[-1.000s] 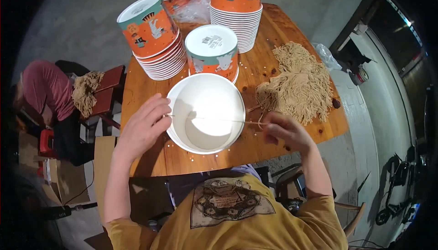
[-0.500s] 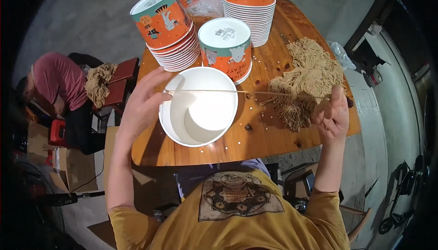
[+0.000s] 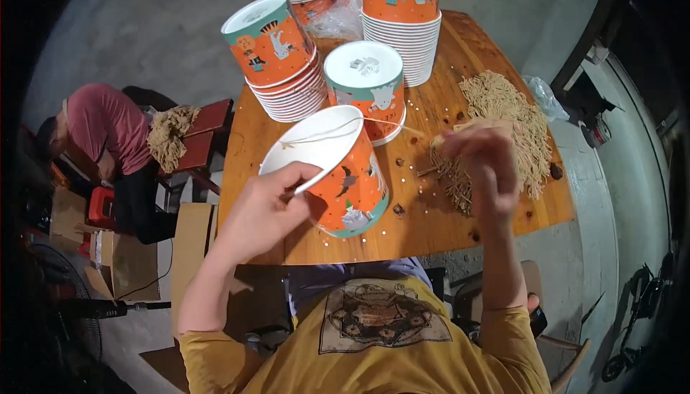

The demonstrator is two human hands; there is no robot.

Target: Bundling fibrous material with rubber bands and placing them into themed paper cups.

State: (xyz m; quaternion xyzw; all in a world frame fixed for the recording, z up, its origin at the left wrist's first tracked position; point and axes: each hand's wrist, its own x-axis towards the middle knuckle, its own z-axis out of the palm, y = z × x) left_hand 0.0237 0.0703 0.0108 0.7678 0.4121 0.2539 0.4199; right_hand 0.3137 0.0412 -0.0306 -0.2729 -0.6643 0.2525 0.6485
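Note:
My left hand (image 3: 269, 211) grips the near rim of an orange paper bucket (image 3: 348, 193), thumb and fingers on either side of its wall. The bucket is tilted, its white inside facing up and left. A thin tan cord (image 3: 388, 126) lies partly inside it, crosses the far rim and runs right towards my right hand (image 3: 485, 153). That hand is raised over the table with bent fingers, slightly blurred, and seems to pinch the cord's end. Behind it lies a heap of tan cords (image 3: 528, 131).
Upside-down bucket stacks stand on the wooden table (image 3: 431, 214): a left stack (image 3: 277, 49), a middle one (image 3: 366, 70) and a tall one (image 3: 402, 45). Small white bits dot the tabletop. At left, another person (image 3: 108, 128) sits by a red stool (image 3: 205, 135) holding more cords.
My left hand has gone from the cord to the bucket's rim and tilted the bucket. The right hand has moved left and up; the cord, formerly taut, now hangs partly into the bucket.

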